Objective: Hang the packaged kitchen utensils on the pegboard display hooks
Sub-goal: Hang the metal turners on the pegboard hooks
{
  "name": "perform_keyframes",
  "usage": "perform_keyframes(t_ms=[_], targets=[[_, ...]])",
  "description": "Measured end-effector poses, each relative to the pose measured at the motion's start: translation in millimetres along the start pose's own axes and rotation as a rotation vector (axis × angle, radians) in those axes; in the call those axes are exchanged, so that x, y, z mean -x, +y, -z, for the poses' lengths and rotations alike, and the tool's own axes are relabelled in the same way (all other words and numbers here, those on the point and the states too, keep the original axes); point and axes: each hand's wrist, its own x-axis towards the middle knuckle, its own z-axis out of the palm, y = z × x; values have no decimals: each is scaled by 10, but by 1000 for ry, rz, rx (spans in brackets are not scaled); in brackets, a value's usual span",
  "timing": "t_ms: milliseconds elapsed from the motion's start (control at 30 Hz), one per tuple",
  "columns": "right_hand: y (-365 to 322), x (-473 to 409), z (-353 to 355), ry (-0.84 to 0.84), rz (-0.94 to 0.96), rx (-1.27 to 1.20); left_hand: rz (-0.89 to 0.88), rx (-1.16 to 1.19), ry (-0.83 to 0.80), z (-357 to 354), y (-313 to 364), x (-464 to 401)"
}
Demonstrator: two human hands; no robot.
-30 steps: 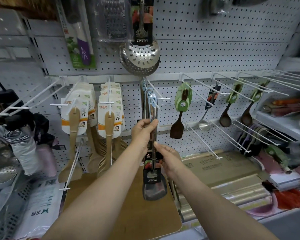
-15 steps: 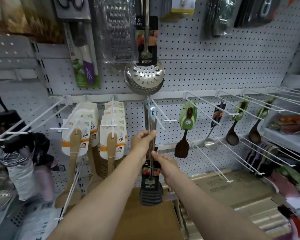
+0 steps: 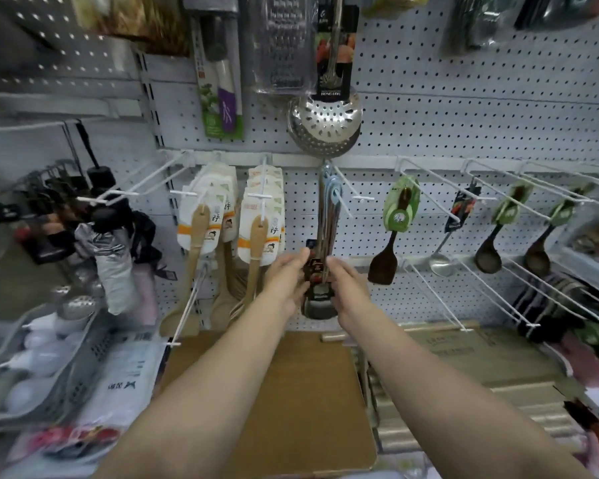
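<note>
Hanging straight down from a white hook (image 3: 343, 197) in the middle of the pegboard (image 3: 464, 126), the bundle of packaged metal turners (image 3: 325, 233) has its blue hanging loops at the top and its dark slotted heads at the bottom, so the long axis runs vertically. The loops sit over the wire well back from its near tip. The left hand (image 3: 286, 276) and the right hand (image 3: 346, 281) flank the lower part of the bundle, just above the heads, where the printed card sleeves wrap the handles. Their fingers look fairly straight and lie against or just beside the cards; motion blur hides whether either one pinches anything, so the grip cannot be told for certain.

The turners look like stiff steel with thin handles, likely moderately heavy as a bunch and inclined to swing and clatter on the wire. The polished handles would probably be slippery, so the card sleeves or the necks above the heads seem the safer place to steady them, while the loops are the part to guide on the hook. To the left hang wooden spatulas (image 3: 256, 243) in white cards; above hangs a perforated skimmer (image 3: 325, 122); to the right a dark wooden spatula (image 3: 382, 267).
</note>
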Motion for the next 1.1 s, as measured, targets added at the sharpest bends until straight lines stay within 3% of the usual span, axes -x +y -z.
perform_keyframes(t_ms=[200,300,567,767,1100], targets=[[364,512,-378,-130,-54,135,59,130,101,748,-99,661],[637,787,-661,-179,-91,169,83,205,236,1222,-157,1046],[1216,1660,-1786,-418,-243,268,-6,386,491,2643,91,1895],[1622,2239,-2929,-563,-299,343,-88,526,572,3863,475,2317],[2492,3440,-5321,-759,-368,371,-192,527,786,6154,1360,3072]])
